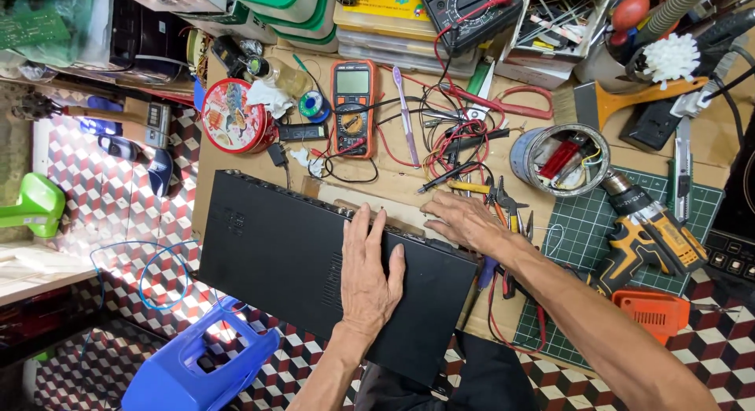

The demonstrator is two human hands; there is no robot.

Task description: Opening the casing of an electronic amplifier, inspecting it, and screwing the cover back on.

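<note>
Your left hand (371,273) lies palm down with its fingers straight and close together on the flat lid of the black metal equipment case (314,265), fingertips reaching the case's far edge; it grips nothing. Your right hand (465,221) rests flat too, fingers slightly spread, at the case's far right corner, touching the rim and the cardboard-covered bench (393,192) beside it, holding nothing. The case is a wide, low, matte box with slotted vents in its top, lying tilted across the near left part of the bench and overhanging the near edge. Just past your right fingers lie pliers (503,206) with yellow grips among tangled red and black leads. Farther back stands an orange digital multimeter (353,104), and left of it a round red tin (233,116). Right of your forearm a yellow-and-black cordless drill (649,234) lies on a green gridded cutting mat (574,238), near a round metal can (560,159) of parts.
</note>
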